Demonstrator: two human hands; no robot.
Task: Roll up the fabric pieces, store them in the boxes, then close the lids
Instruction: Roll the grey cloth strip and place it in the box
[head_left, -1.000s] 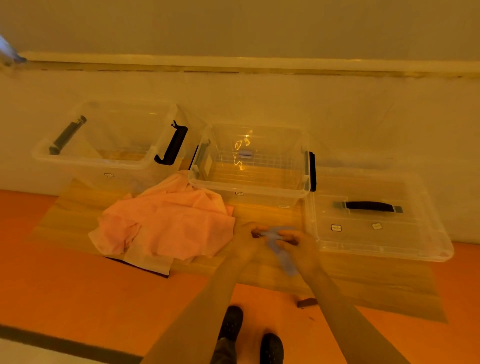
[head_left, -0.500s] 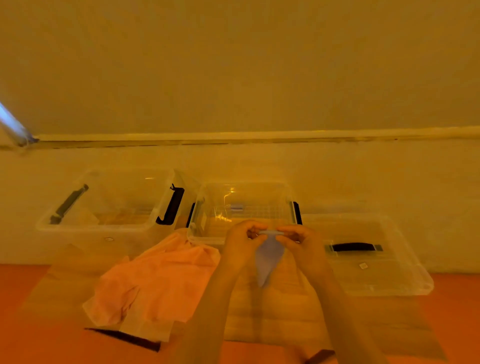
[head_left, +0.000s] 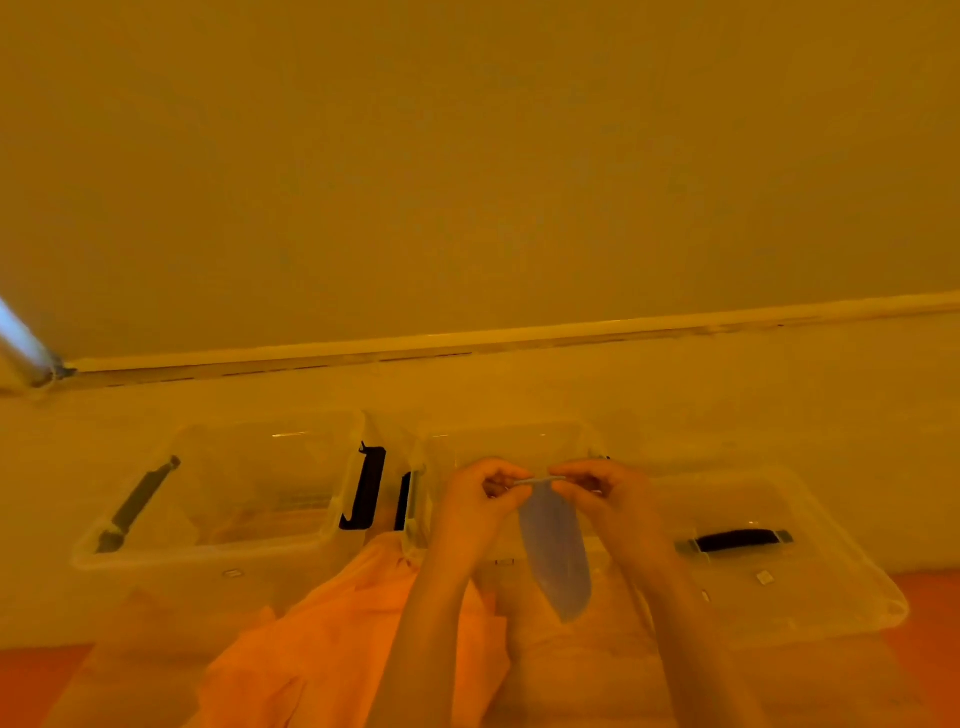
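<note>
My left hand (head_left: 475, 506) and my right hand (head_left: 605, 499) pinch the top edge of a small blue fabric piece (head_left: 556, 551), which hangs down in a point between them. It is held in the air in front of the middle clear box (head_left: 519, 441). An open clear box (head_left: 218, 499) with black latches stands to the left. A pink fabric pile (head_left: 337, 639) lies on the wooden board below my left forearm. A clear lid (head_left: 779, 561) with a black handle lies flat to the right.
A pale wall with a ledge (head_left: 467, 343) runs right behind the boxes. Orange floor (head_left: 930, 649) shows at the lower right and lower left. A light metal pole (head_left: 21, 343) slants in at the left edge.
Both hands have lifted the blue fabric off the board and hold it hanging. The head has tilted upward, so the boxes sit lower in view and more wall shows.
</note>
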